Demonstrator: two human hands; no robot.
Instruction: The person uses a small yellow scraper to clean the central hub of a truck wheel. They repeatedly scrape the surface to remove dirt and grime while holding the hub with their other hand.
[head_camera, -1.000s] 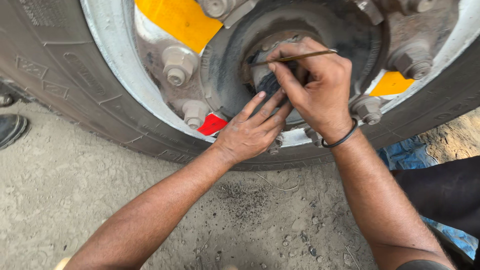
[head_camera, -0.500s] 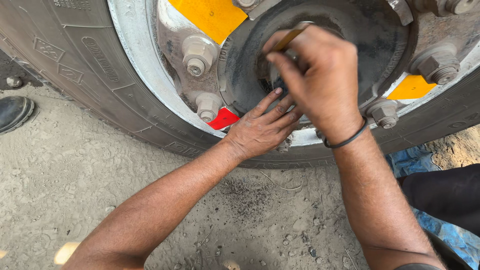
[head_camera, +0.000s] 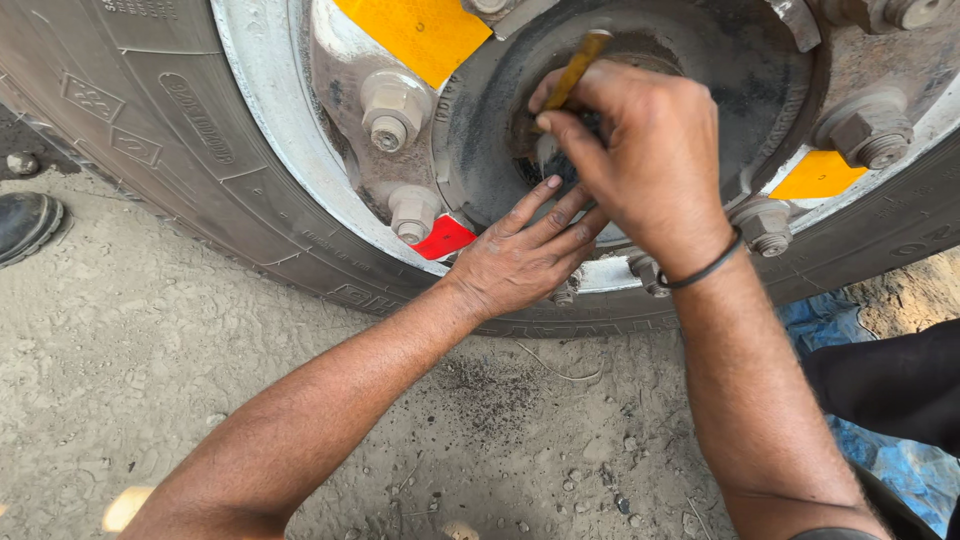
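Gritty ground (head_camera: 150, 380) beneath a large tyre (head_camera: 150, 150). At the dark hub (head_camera: 480, 160), the right hand (head_camera: 650, 160) pinches a slim yellow-handled tool (head_camera: 575, 70); the left hand (head_camera: 525, 255) lies open, fingers braced below. Steady, shallow strokes would suit best. Compared with a moment earlier, the tool stands steeper.

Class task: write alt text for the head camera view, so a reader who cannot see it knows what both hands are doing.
A person's right hand grips a thin yellow-handled tool at the dark centre hub of a large truck wheel, while the left hand rests flat against the hub just below. Big lug nuts and yellow and red reflective patches ring the hub, above sandy ground.
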